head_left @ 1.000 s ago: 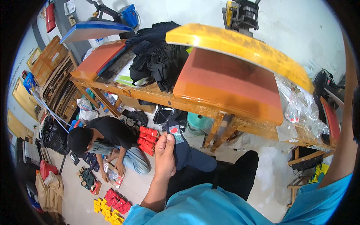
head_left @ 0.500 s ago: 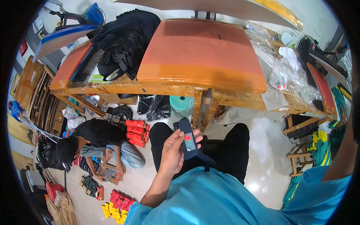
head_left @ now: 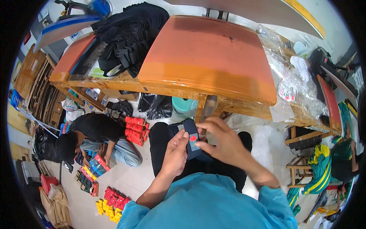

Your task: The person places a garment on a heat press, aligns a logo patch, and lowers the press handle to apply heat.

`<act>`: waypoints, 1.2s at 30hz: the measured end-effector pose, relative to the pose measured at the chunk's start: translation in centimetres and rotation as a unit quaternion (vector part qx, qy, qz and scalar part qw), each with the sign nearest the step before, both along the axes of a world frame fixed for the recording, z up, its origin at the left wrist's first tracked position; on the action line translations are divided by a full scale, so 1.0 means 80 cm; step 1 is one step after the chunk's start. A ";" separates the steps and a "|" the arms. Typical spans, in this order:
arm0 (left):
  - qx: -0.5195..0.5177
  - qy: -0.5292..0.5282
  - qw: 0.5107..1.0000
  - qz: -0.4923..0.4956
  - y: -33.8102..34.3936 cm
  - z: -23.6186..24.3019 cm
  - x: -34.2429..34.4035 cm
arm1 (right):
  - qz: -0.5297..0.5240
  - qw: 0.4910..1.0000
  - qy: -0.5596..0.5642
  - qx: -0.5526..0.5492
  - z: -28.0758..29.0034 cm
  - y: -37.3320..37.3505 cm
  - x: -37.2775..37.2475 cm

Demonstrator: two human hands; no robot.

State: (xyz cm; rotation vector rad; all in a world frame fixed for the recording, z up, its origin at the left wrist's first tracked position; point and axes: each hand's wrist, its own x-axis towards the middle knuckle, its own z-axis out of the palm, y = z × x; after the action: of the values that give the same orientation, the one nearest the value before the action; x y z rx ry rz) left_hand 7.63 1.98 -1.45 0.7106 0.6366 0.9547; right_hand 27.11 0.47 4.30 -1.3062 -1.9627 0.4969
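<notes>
My right hand (head_left: 225,147) has just come in to join the work; half a second ago only my left hand (head_left: 176,154) held the dark blue cloth strip (head_left: 191,139), and the right was out of sight; now both hands meet on it just below the centre of the frame, over my lap; I take this to mean the piece has gone from being carried to being handled with two hands. The view has also tipped downward, so the orange padded board (head_left: 207,57) on the wooden bench (head_left: 244,107) fills more of the upper frame.

My left hand is curled around the strip's left edge, thumb laid on its face; my right hand pinches its right edge near the red patch (head_left: 193,139), fingers bent, not fully closed.

The strip stands nearly upright in the frame; its long axis runs from the bench edge above down toward my body, leaning slightly to the lower right; the patch faces up at me; its lower end is hidden behind my hands.

At left centre a person in a black top (head_left: 97,128) crouches on the floor beside red packets (head_left: 135,130).
</notes>
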 end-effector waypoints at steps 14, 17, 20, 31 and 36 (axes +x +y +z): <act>-0.073 0.176 0.979 -0.076 0.000 -0.025 -0.027 | -0.043 0.994 0.103 -0.001 -0.086 -0.015 -0.021; -0.072 0.087 0.994 -0.006 -0.007 -0.018 -0.009 | -0.042 0.992 0.119 -0.008 -0.084 -0.015 -0.027; -0.076 0.063 0.995 0.005 -0.007 -0.037 -0.012 | -0.038 0.991 0.126 -0.008 -0.083 -0.013 -0.028; -0.104 0.026 0.994 -0.001 -0.001 -0.048 -0.017 | -0.023 0.997 0.075 -0.011 -0.077 -0.007 -0.029; -0.098 0.050 0.994 -0.011 0.001 -0.063 -0.023 | -0.020 0.999 0.026 0.041 -0.087 -0.008 -0.029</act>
State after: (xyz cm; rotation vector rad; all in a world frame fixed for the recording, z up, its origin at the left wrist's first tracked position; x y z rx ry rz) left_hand 5.83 2.10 -6.45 0.5926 0.7967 0.8272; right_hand 24.77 -0.20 -2.65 -1.2666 -1.8908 0.4218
